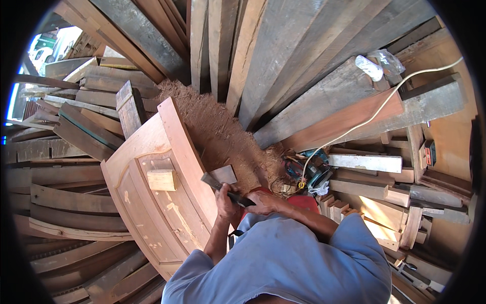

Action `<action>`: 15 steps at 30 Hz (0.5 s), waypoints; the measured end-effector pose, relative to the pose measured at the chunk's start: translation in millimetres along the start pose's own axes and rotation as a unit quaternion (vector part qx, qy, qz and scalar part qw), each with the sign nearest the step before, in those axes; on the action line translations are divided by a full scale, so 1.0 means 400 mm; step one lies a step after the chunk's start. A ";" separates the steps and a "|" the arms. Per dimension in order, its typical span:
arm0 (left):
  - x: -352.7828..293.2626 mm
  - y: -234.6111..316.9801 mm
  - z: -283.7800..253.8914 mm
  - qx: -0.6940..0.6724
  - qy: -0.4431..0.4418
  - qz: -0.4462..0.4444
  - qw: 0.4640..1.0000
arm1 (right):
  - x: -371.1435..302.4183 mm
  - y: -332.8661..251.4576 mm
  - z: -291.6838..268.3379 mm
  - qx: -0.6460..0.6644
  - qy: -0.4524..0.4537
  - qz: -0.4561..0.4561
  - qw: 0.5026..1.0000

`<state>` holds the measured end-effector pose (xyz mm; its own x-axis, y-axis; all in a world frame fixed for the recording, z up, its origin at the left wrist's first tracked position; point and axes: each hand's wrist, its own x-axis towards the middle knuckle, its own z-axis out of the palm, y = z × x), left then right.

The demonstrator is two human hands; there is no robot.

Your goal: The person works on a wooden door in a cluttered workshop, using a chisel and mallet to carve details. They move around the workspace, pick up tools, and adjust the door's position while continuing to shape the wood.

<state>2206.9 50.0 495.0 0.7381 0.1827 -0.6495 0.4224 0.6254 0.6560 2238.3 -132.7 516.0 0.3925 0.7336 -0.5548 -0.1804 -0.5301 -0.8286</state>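
Close in front of my body, both hands are on a long, dark, flat tool (244,199) with a greyish end; its exact kind is hard to make out. My left hand (226,201) is closed around its middle. At the tool's lower right end, my right hand (262,202) has its fingers bent round it. To the left lies a panelled wooden door (147,223), its face marked with pale patches. A light wooden block (162,180) rests on the door's panel. Just beyond the tool is a small flat board (224,175).
Sawdust and shavings (217,131) cover the ground ahead. Tall planks (283,61) lean at the back, and stacked timber (76,202) fills the left. At the right, a white cable (364,121) runs down near a teal power tool (316,169). A red surface (304,201) shows beside me.
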 end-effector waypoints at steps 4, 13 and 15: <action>0.044 0.066 -0.171 0.009 0.079 0.061 0.995 | 0.072 0.076 0.045 -0.043 0.097 -0.073 0.992; 0.139 0.136 -0.418 0.670 0.217 0.059 0.707 | 0.053 0.149 0.005 -0.073 0.082 0.174 0.979; 0.157 0.116 -0.446 0.683 0.205 0.041 0.700 | 0.054 0.178 0.022 -0.050 0.084 0.193 0.976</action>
<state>2179.0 226.0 416.1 0.6940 0.5537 -0.4602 0.7035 -0.6575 0.2699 2226.1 -150.8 444.2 0.4560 0.3961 -0.7970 -0.2574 -0.7986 -0.5441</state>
